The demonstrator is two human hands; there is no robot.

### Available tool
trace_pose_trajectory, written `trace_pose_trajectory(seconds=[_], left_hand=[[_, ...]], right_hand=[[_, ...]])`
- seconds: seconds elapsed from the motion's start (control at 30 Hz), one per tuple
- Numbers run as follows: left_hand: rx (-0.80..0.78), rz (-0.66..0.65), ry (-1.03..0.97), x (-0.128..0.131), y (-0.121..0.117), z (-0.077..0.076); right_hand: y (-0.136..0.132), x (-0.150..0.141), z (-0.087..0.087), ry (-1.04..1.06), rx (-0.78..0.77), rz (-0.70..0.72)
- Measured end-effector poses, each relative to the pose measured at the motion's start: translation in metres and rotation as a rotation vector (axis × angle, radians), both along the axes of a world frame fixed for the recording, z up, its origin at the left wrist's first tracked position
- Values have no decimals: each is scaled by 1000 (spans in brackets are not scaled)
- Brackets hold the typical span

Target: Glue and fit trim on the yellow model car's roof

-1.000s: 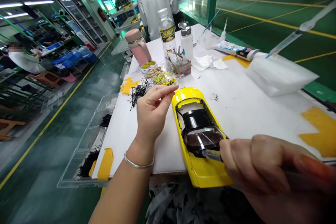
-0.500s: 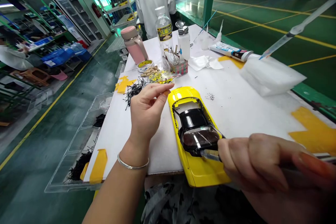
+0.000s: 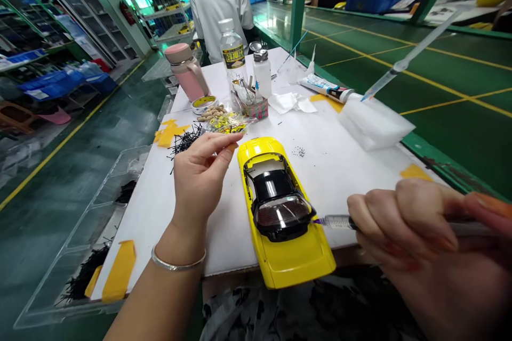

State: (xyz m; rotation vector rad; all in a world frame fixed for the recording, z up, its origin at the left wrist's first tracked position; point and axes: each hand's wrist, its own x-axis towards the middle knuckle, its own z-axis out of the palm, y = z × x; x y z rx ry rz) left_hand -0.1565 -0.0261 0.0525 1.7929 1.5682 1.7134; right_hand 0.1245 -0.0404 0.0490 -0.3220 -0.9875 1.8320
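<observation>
Left hand (image 3: 200, 176): thumb and forefinger pinched together, contents cannot be told | Yellow model car (image 3: 276, 186): on white tabletop (image 3: 340, 170), between hands, far end just beside left fingertips | Syringe (image 3: 336, 221): tip at right edge of car's dark window (image 3: 285, 212) | Right hand (image 3: 412, 229): closed around syringe, right of car

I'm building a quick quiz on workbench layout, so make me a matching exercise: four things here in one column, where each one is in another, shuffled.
1. Syringe
2. Bracelet
3. Pink flask
4. Yellow car body

A. Around the left wrist
B. At the syringe's tip
C. Standing left of the labelled bottle
D. Held in the right hand

Pairs: 1-D, 2-A, 3-C, 4-B
</observation>
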Motion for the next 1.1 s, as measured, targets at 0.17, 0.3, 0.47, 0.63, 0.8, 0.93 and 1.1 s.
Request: trace_pose_trajectory(seconds=[0.17,0.3,0.47,0.63,0.8,0.93,1.1], left_hand=[[12,23,19,-1,1,-1],[3,33,41,-1,1,-2],[-5,40,36,-1,2,-2],[-8,38,16,-1,2,-3],[-3,53,8,-3,3,-4],[-19,53,-2,-3,2,-4],[-74,56,16,-2,2,-4]], right_hand=[[-1,-2,0,32,19,10],[-1,-6,2,28,43,-2],[-3,-9,8,-33,-3,-27],[-2,-3,10,-191,35,25],[13,3,24,-381,173,191],[36,6,33,-215,244,42],[56,0,19,29,-28,-56]])
